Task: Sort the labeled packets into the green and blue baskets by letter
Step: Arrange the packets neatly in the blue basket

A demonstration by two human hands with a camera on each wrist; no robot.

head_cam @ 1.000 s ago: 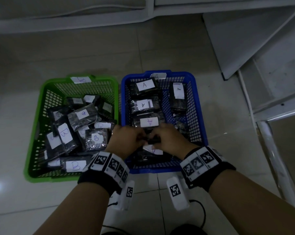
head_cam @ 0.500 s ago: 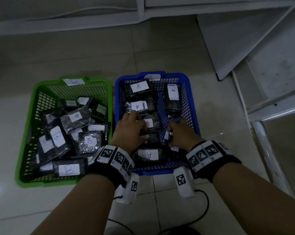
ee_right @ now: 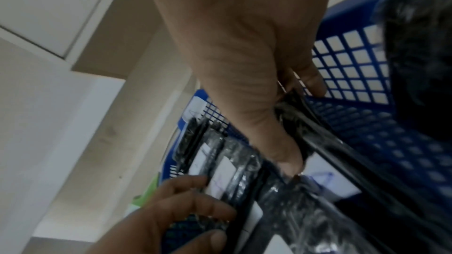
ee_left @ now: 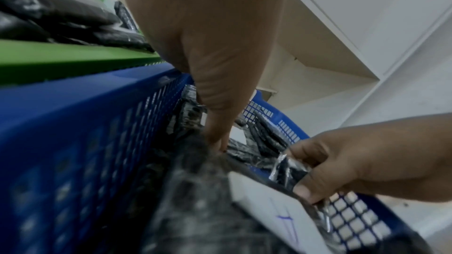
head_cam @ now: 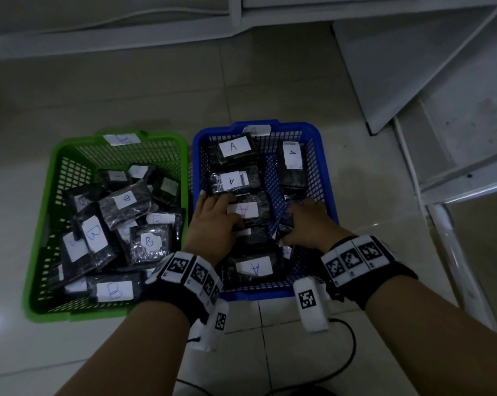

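Note:
On the tiled floor the green basket [head_cam: 53, 178] at left holds several black packets labeled B [head_cam: 148, 241]. Beside it on the right, the blue basket [head_cam: 327, 178] holds packets labeled A [head_cam: 233, 145]. Both hands are inside the blue basket. My left hand [head_cam: 227, 212] [ee_right: 208, 210] grips a packet labeled A [head_cam: 248, 210], with its fingers on top and its thumb at the near edge. My right hand [head_cam: 295, 221] [ee_left: 308, 173] pinches the edge of a shiny black packet [ee_left: 286, 169] near the right wall. Another A packet [head_cam: 254, 267] lies at the near end.
White panels and a metal frame [head_cam: 455, 247] stand to the right of the blue basket. A white ledge [head_cam: 127, 32] runs along the far side. A black cable [head_cam: 351, 347] loops on the floor near my arms. Paper tags sit on each basket's far rim.
My hands were together over the blue basket's near end. They have moved apart and farther in. An A packet now lies uncovered at the near end.

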